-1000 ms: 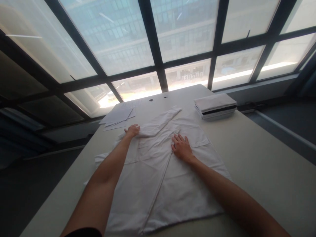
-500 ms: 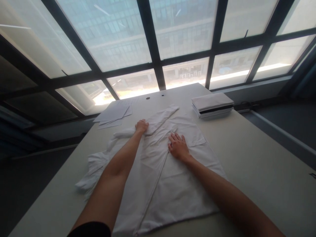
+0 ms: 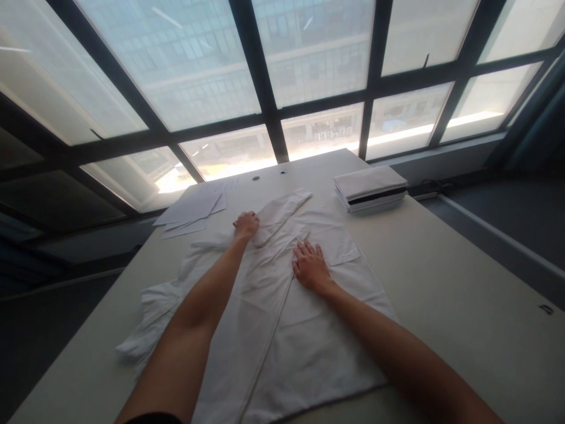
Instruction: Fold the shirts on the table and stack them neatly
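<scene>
A white garment that looks like a lab coat lies spread and wrinkled on the table, its front edge running down the middle. My left hand is closed on the cloth near its far left side, fingers curled over a fold. Flat on the middle of the coat rests my right hand, fingers spread and palm down, just right of the front edge. Left of my left forearm, a sleeve is bunched up. Part of the coat is hidden beneath both forearms.
A folded stack of white cloth with a dark layer sits at the far right of the white table. Loose paper sheets lie at the far left. Large windows with dark frames stand beyond the table.
The whole view has shifted slightly, so everything sits a little further left. My left hand keeps its hold on the coat, and my right hand stays flat on it.
</scene>
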Demonstrator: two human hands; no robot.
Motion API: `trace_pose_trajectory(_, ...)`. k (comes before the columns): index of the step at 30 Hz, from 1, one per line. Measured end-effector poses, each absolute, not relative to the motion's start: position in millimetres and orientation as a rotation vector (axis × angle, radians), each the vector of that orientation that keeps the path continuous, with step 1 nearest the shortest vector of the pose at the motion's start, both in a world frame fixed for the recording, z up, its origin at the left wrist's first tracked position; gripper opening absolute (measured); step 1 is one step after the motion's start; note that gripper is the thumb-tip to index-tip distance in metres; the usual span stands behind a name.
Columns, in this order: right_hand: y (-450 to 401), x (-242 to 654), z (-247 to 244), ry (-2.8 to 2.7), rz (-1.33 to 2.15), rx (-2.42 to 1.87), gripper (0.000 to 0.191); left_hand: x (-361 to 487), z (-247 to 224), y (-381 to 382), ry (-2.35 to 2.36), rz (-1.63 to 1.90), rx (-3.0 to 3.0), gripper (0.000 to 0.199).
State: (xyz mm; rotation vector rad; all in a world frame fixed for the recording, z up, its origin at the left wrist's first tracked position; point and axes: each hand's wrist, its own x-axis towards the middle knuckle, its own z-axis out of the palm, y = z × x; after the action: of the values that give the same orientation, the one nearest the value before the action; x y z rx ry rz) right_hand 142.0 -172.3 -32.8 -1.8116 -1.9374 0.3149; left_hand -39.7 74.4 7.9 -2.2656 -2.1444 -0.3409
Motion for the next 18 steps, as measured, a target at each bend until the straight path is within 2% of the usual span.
trace_pose_trajectory(9, -170, 145, -36, -1.911, 0.334, -1.620, 0.051, -83, 30, -1, -1.665, -0.822, -2.528, 0.018)
trace_pose_trajectory(14, -169, 145, -39, -1.884, 0.324, -1.597, 0.050, -114, 18, -54, -1.469, -0.898, -2.686, 0.025)
trace_pose_trajectory(18, -170, 145, -40, -1.890, 0.281, -1.583, 0.047, -139, -3, -81, -1.556, -0.938, -2.748, 0.036)
